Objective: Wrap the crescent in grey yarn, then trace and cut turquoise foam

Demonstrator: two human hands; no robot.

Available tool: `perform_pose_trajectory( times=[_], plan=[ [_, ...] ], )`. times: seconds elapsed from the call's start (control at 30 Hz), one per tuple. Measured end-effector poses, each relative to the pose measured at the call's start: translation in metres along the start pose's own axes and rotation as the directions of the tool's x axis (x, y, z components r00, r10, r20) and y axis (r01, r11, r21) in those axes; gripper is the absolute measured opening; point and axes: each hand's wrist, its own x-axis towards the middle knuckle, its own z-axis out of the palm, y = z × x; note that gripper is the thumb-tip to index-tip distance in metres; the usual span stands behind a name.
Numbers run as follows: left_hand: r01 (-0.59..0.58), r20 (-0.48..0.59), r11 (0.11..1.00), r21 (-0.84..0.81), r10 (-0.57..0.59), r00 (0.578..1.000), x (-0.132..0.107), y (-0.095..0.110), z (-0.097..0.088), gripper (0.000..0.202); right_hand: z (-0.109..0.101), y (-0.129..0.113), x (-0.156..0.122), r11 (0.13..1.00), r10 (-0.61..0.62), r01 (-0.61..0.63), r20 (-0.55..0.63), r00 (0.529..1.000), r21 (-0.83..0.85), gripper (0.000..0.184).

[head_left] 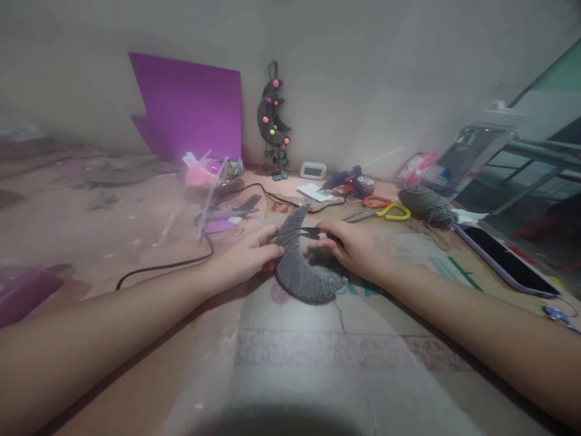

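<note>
A crescent moon shape wrapped in grey yarn (pixel 297 266) lies on the table in front of me. My left hand (pixel 249 254) is closed on its left edge, thumb and fingers pinching the wrapped rim. My right hand (pixel 351 245) grips small black thread snips (pixel 313 232), their tips pointing at the inner curve of the crescent. A loose strand of grey yarn trails from the crescent's lower tip toward me.
A ball of grey yarn (pixel 426 204), orange and yellow scissors (pixel 384 209) and a blue glue gun (pixel 342 178) lie behind my right hand. A dark phone (pixel 503 260) rests at right. A finished decorated moon (pixel 273 121), purple card (pixel 190 109) and black cable (pixel 172 263) are further off.
</note>
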Motion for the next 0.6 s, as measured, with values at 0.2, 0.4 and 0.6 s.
perform_pose_trajectory(
  times=[0.2,0.4,0.6],
  plan=[
    [-0.023,0.009,0.998,0.052,0.023,1.0,0.0008,-0.0009,-0.0011,0.033,0.0001,0.0004,-0.0005,1.0,0.006,-0.006,0.025,1.0,0.002,0.032],
    [-0.02,0.035,0.999,0.044,0.018,0.999,0.0004,-0.0005,-0.0011,0.03,-0.0021,-0.0032,0.001,1.0,0.011,-0.011,0.03,0.999,-0.009,0.029],
    [-0.008,-0.004,0.999,0.042,0.008,1.0,0.0004,0.0029,0.0003,0.031,-0.0017,-0.0023,-0.0001,0.999,0.031,-0.031,0.014,0.999,0.025,0.031]
  ],
)
